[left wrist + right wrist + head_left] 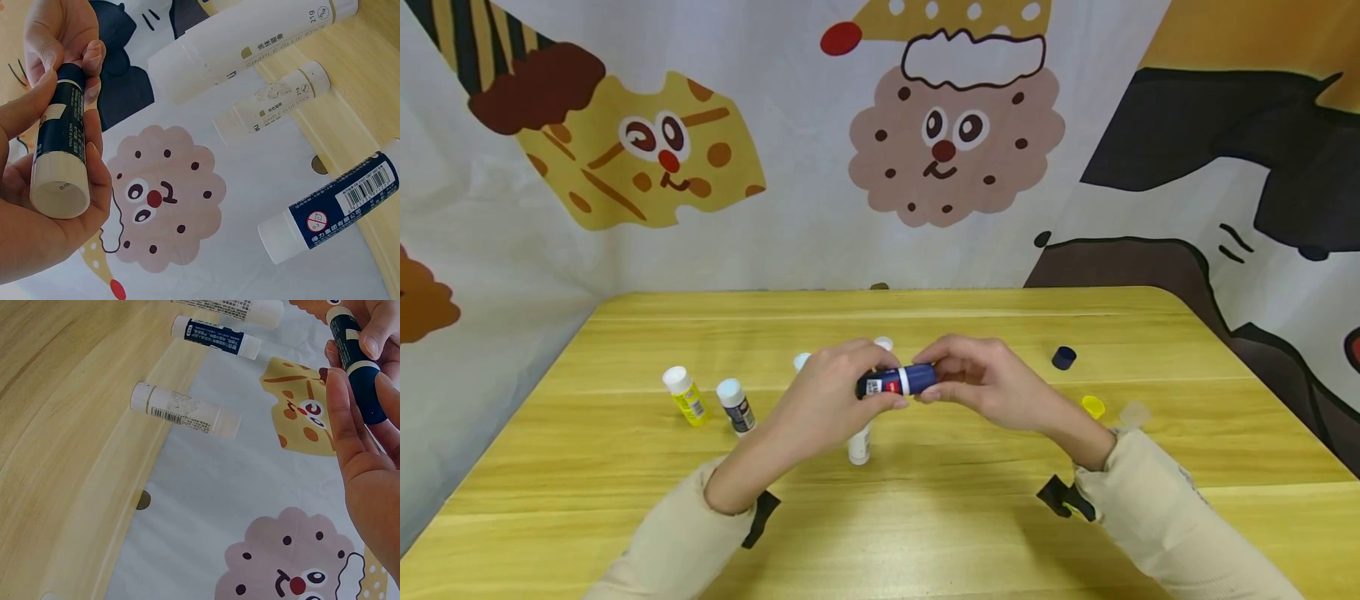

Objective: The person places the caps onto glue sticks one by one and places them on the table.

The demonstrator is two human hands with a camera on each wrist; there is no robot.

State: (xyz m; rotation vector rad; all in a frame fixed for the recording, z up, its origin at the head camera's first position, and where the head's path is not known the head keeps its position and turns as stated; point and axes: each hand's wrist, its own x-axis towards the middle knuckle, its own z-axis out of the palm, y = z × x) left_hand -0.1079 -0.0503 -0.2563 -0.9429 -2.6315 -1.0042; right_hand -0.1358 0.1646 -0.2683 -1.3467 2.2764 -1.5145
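A dark blue glue stick (pixel 880 385) with a white band is held sideways over the middle of the table. My left hand (pixel 823 396) grips its body, thumb below and fingers above. At the other end, my right hand (pixel 992 390) pinches the blue cap (pixel 367 394) between thumb and fingers. The cap sits on the stick, against the white band. In the left wrist view the stick's white base (pixel 59 190) faces the camera. Below my hands a white glue stick (pixel 859 447) stands on the table, its upper part hidden by the left hand.
Left of my hands stand a yellow glue stick (pixel 688 400) and a blue one with a white cap (pixel 736 408). More white tops show behind the left hand. A loose dark blue cap (pixel 1063 358), a yellow cap (pixel 1093 407) and a translucent piece (pixel 1135 415) lie at right.
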